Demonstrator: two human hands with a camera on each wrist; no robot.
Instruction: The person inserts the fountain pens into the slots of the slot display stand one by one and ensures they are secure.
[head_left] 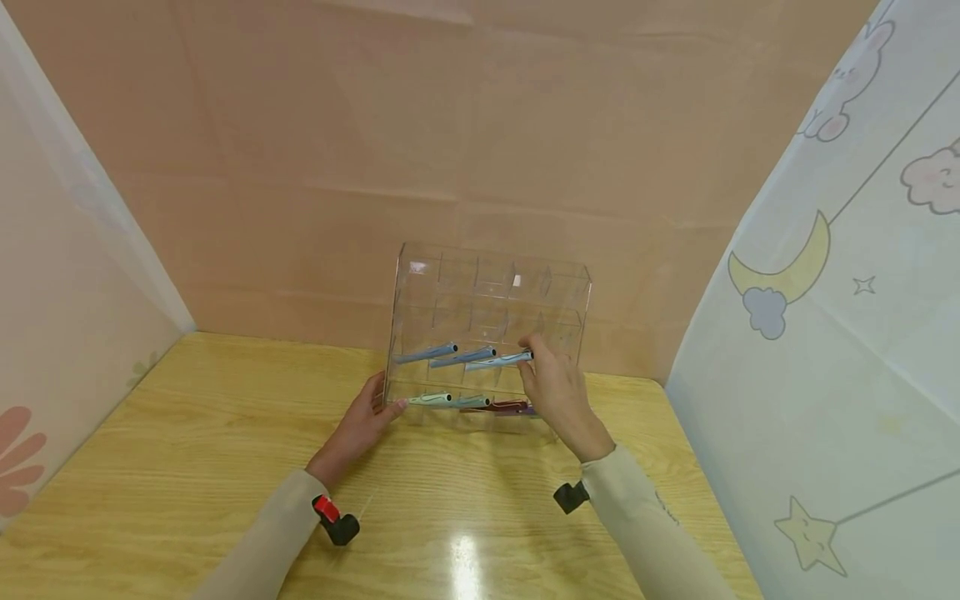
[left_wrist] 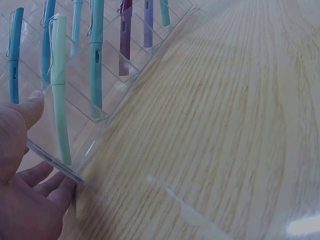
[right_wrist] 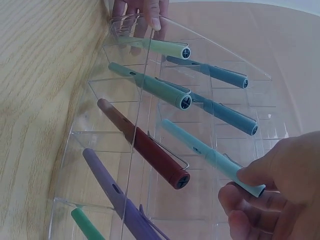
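Observation:
A clear acrylic pen rack (head_left: 491, 289) with rows of compartments stands tilted on the table. At its left edge, my left hand (head_left: 362, 427) grips the side panel, thumb in front and fingers behind. My right hand (head_left: 562, 398) pinches the cap end of a light blue pen (right_wrist: 202, 154), whose other end lies in a middle-row compartment. Two darker blue pens (right_wrist: 231, 118) sit left of it in that row. Along the bottom row lie a pale green pen (right_wrist: 167, 47), a teal pen (right_wrist: 159, 90), a maroon pen (right_wrist: 156, 159), a purple pen (right_wrist: 117, 196) and a green pen (right_wrist: 86, 224).
The wood-grain table (head_left: 210, 450) extends around the rack. Behind it hangs a plain peach cloth (head_left: 322, 150). A white cloth with cartoon prints (head_left: 862, 333) borders the right side, and a pale cloth (head_left: 67, 250) the left.

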